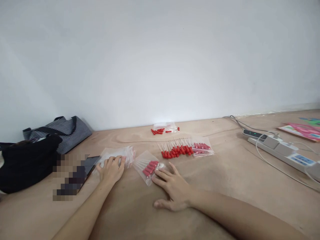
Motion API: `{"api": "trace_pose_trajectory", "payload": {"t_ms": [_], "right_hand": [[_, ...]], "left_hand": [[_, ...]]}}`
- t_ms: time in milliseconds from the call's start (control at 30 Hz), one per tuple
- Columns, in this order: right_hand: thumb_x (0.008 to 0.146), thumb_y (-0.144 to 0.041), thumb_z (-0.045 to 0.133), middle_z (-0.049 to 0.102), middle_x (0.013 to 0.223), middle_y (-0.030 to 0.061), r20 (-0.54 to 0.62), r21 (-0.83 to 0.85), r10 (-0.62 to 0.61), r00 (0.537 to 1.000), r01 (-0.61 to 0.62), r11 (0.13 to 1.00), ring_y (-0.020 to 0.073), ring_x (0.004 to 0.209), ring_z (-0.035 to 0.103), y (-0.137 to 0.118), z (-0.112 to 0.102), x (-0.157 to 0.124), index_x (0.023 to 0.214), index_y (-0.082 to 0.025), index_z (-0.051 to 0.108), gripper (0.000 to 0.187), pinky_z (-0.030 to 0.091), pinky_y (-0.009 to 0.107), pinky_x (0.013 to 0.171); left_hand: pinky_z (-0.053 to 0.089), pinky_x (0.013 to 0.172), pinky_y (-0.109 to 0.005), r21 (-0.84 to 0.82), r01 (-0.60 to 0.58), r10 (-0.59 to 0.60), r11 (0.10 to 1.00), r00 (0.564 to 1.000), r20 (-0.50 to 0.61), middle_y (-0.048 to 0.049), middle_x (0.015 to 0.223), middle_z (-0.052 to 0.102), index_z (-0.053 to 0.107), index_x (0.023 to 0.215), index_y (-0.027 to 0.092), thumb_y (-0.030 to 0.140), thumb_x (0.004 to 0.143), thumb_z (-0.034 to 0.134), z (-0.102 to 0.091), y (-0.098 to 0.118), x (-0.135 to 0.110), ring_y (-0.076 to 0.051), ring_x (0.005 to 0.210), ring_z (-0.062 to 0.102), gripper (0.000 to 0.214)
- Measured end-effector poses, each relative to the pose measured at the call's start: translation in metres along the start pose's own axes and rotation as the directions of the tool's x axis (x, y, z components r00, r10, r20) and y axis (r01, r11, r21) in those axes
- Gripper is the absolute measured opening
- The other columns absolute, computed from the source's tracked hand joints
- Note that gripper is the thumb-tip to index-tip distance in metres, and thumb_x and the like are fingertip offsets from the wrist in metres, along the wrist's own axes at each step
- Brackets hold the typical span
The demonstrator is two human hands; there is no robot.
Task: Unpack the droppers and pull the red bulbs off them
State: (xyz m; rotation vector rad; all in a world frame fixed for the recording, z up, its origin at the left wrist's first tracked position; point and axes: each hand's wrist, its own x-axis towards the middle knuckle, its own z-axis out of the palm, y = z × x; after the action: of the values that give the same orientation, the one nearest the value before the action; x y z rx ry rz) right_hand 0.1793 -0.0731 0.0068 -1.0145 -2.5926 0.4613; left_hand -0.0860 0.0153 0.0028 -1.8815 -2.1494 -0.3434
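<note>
My left hand (111, 169) lies on a stack of empty clear plastic bags (127, 154), fingers curled loosely over them. My right hand (173, 189) rests flat on the wooden table (225, 180), fingers spread, its fingertips pressing the edge of a clear bag filled with red-bulbed droppers (148, 166). Beyond it lies a loose row of red-bulbed droppers (175, 150) and a second filled bag (202, 146). Farther back sit loose red bulbs (158, 131) by a small clear bag (167, 126).
A striped bag (62, 131) and a black bag (25, 161) stand at the left, with a dark phone (88, 164) beside them. A white power strip with cables (282, 148) lies at the right, and pink printed sheets (303, 130) lie behind it. A white wall closes the back.
</note>
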Motion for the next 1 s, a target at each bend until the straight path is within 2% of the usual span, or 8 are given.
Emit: {"api": "trace_pose_trajectory", "payload": {"t_ms": [100, 167, 267, 333, 400, 500, 833, 1000], "right_hand": [[0.076, -0.058, 0.045, 0.040, 0.133, 0.0087, 0.014, 0.067, -0.079, 0.997, 0.078, 0.995, 0.0256, 0.123, 0.033, 0.012, -0.008, -0.032, 0.130, -0.024, 0.037, 0.064, -0.001, 0.050, 0.104], [0.077, -0.051, 0.049, 0.048, 0.127, 0.0058, 0.004, 0.141, -0.091, 0.996, 0.089, 0.986, 0.0237, 0.120, 0.038, 0.025, -0.011, -0.047, 0.123, -0.028, 0.046, 0.052, 0.005, 0.049, 0.104], [0.077, -0.043, 0.054, 0.060, 0.111, 0.0036, -0.094, 0.251, -0.024, 0.995, 0.047, 0.967, 0.0205, 0.110, 0.048, 0.044, -0.013, -0.055, 0.104, -0.029, 0.061, 0.032, 0.019, 0.043, 0.101], [0.079, -0.038, 0.053, 0.063, 0.102, 0.0038, -0.191, 0.256, 0.109, 0.975, -0.058, 0.965, 0.0191, 0.103, 0.053, 0.053, -0.011, -0.053, 0.094, -0.026, 0.065, 0.023, 0.028, 0.039, 0.096], [0.079, -0.037, 0.051, 0.063, 0.099, 0.0059, -0.286, 0.226, 0.290, 0.913, -0.230, 0.947, 0.0200, 0.098, 0.053, 0.059, -0.008, -0.048, 0.091, -0.023, 0.066, 0.023, 0.032, 0.039, 0.091], [0.078, -0.039, 0.052, 0.059, 0.104, 0.0090, -0.348, 0.196, 0.454, 0.820, -0.410, 0.891, 0.0227, 0.102, 0.050, 0.061, -0.001, -0.042, 0.093, -0.021, 0.066, 0.028, 0.032, 0.040, 0.090], [0.071, -0.044, 0.058, 0.054, 0.110, 0.0047, -0.257, 0.251, 0.620, 0.741, -0.568, 0.784, 0.0232, 0.111, 0.042, 0.035, 0.003, -0.012, 0.071, -0.025, 0.066, 0.021, 0.021, 0.043, 0.092], [0.069, -0.045, 0.058, 0.051, 0.116, 0.0069, -0.307, 0.205, 0.656, 0.689, -0.626, 0.753, 0.0244, 0.112, 0.040, 0.032, 0.009, -0.015, 0.097, -0.025, 0.061, 0.034, 0.022, 0.043, 0.091]], "left_hand": [[0.021, 0.092, -0.053, -0.081, -0.109, 0.095, 0.991, 0.983, -0.156, -0.0101, 0.104, 0.060, 0.060, 0.100, 0.019, 0.036, 0.085, 0.034, -0.005, 0.010, -0.006, -0.027, 0.100, 0.050, 0.034], [0.025, 0.095, -0.048, -0.198, -0.314, 0.272, 0.929, 0.938, -0.214, -0.0091, 0.105, 0.060, 0.060, 0.099, 0.019, 0.034, 0.084, 0.035, -0.011, 0.023, -0.016, -0.024, 0.102, 0.051, 0.033], [0.035, 0.095, -0.037, -0.419, -0.636, 0.644, 0.648, 0.751, -0.143, -0.0076, 0.118, 0.053, 0.053, 0.113, 0.021, 0.037, 0.084, 0.038, -0.021, 0.048, -0.038, -0.019, 0.112, 0.046, 0.035], [0.035, 0.098, -0.038, -0.508, -0.715, 0.795, 0.481, 0.599, -0.092, -0.0073, 0.131, 0.043, 0.044, 0.123, 0.022, 0.040, 0.081, 0.045, -0.025, 0.064, -0.052, -0.021, 0.122, 0.037, 0.046], [0.034, 0.100, -0.041, -0.562, -0.711, 0.845, 0.423, 0.534, -0.039, -0.0075, 0.135, 0.038, 0.037, 0.129, 0.024, 0.042, 0.079, 0.050, -0.024, 0.076, -0.061, -0.023, 0.124, 0.033, 0.055], [0.035, 0.099, -0.043, -0.612, -0.655, 0.835, 0.443, 0.550, 0.015, -0.0084, 0.135, 0.039, 0.035, 0.130, 0.024, 0.041, 0.080, 0.049, -0.017, 0.083, -0.065, -0.023, 0.122, 0.038, 0.055], [0.040, 0.096, -0.041, -0.621, -0.568, 0.734, 0.540, 0.678, 0.018, -0.0095, 0.127, 0.049, 0.042, 0.126, 0.021, 0.037, 0.079, 0.051, -0.012, 0.081, -0.067, -0.022, 0.116, 0.045, 0.050], [0.041, 0.094, -0.042, -0.604, -0.584, 0.730, 0.542, 0.684, -0.006, -0.0091, 0.122, 0.053, 0.047, 0.122, 0.021, 0.036, 0.078, 0.052, -0.014, 0.079, -0.068, -0.023, 0.112, 0.048, 0.046]]}}
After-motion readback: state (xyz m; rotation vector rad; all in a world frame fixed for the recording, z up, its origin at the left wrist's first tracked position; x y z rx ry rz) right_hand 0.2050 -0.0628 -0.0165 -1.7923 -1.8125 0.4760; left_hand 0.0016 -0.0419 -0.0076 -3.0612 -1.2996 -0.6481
